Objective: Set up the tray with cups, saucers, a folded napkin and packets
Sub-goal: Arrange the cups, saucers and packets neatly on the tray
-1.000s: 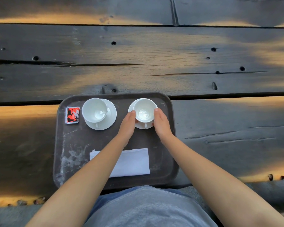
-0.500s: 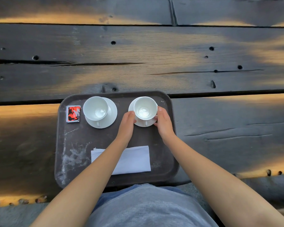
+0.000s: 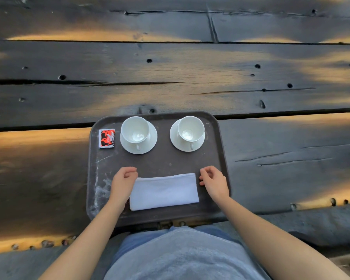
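Observation:
A dark brown tray (image 3: 162,160) lies on a dark wooden table. At its far side stand two white cups on white saucers, the left cup (image 3: 135,129) and the right cup (image 3: 191,128), both upright with handles toward me. A red and black packet (image 3: 107,138) lies flat in the tray's far left corner. A folded white napkin (image 3: 164,191) lies near the front edge. My left hand (image 3: 122,181) rests at the napkin's left end and my right hand (image 3: 213,181) just off its right end. Both hands have loosely curled fingers and hold nothing.
The table (image 3: 170,77) is made of dark planks with cracks and holes, stretching far beyond the tray on all sides. White smears (image 3: 101,190) mark the tray's left part. My lap in grey cloth (image 3: 182,255) is right below the tray's front edge.
Both hands let go of the right cup and saucer and drew back toward me to the two ends of the napkin. The right cup now stands free.

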